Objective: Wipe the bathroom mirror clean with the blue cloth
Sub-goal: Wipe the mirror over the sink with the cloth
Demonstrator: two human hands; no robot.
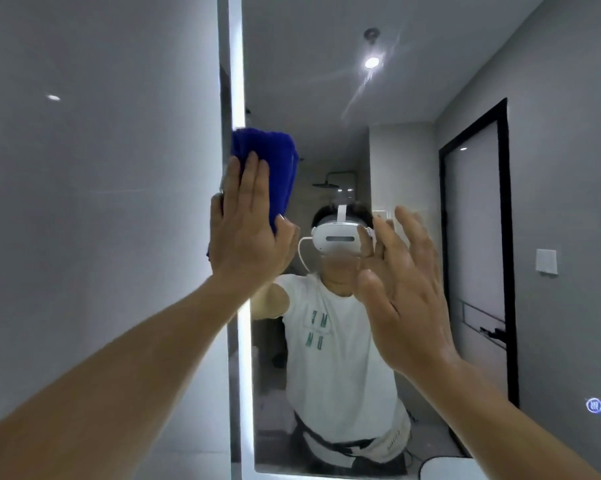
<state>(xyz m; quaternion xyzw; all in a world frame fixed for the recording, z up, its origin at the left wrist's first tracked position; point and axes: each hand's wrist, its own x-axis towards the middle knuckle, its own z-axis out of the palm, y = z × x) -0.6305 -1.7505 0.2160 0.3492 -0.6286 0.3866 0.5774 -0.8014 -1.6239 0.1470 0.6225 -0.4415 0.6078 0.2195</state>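
Left grip: the left hand (249, 233) lies flat, fingers straight and close together, palm pressing the blue cloth (275, 157) onto the glass. The thumb rests along the cloth's lower right edge. Nothing is pinched; the cloth is held by pressure alone. Judgement: a flat palm spreads the force over the whole pad, which suits wiping better than a fist would.

Right grip: the right hand (403, 289) is wide open, fingers spread, holding nothing. It is raised in front of the glass, well to the right of the light strip (237, 64). Whether its fingertips touch the glass cannot be told. Probably it is steadying the body or simply kept out of the wiping path.

Cloth position: on the left border of the mirror (413, 81), overlapping the light strip at about the strip's mid-height. Its upper part stands out above the left fingertips.

Cloth appearance: deep blue with a ribbed pile, bunched into a thick pad (layered folds show along its right side). Damp or dry cannot be told.

Surface: faint streaks (361, 88) show far right of the strip and high up, so that area looks not yet clean. Left of the strip is pale wall (101, 168).
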